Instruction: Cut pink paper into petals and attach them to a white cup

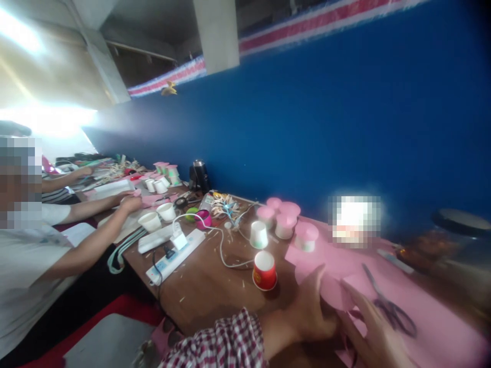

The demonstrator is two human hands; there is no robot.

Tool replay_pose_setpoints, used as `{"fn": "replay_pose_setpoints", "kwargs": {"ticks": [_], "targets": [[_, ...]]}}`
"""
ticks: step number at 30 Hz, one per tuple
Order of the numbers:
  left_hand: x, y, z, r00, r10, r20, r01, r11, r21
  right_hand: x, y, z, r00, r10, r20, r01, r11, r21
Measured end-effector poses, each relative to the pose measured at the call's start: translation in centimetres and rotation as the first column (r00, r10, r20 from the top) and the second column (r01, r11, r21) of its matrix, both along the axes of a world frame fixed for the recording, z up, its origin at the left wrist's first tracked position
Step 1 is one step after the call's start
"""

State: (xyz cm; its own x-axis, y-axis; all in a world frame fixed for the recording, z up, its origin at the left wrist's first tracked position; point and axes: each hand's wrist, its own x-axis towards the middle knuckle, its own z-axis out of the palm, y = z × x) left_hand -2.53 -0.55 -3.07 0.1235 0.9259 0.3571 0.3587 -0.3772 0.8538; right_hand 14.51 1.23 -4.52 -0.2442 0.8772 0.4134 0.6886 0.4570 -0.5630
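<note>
A rounded piece of pink paper (335, 290) is held between my two hands above the table's near edge. My left hand (309, 312), below a checked sleeve, is closed on its left side with the thumb up. My right hand (378, 332) pinches its right side, with some smaller pink paper between the fingers, partly blurred. Under and beyond them lies a large pink paper sheet (433, 306). Dark-handled scissors (389, 306) rest on it, just right of my right hand. To the left stands a red paper cup (264, 273), with a white paper cup (259, 235) behind it.
Several pink-topped paper cups (287, 217) stand by the blue wall (307, 128). A power strip (176, 258) with plugs and cables lies left, near a magenta tape roll (203, 219). A dark thermos (200, 176) stands behind. Co-workers sit left, one's hands (130, 202) on pink paper.
</note>
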Motion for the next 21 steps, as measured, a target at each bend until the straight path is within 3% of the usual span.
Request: {"fn": "replay_pose_setpoints", "kwargs": {"ticks": [10, 21], "targets": [[-0.4, 0.0, -0.1, 1.000, 0.008, -0.006, -0.008, 1.000, 0.018, -0.1, 0.1, 0.2, 0.996, -0.019, 0.089, 0.006, 0.989, 0.150], [-0.2, -0.1, 0.2, 0.999, -0.001, 0.044, 0.000, 1.000, 0.017, -0.9, -0.5, 1.0, 0.998, 0.055, 0.035, -0.059, 0.993, 0.102]]}}
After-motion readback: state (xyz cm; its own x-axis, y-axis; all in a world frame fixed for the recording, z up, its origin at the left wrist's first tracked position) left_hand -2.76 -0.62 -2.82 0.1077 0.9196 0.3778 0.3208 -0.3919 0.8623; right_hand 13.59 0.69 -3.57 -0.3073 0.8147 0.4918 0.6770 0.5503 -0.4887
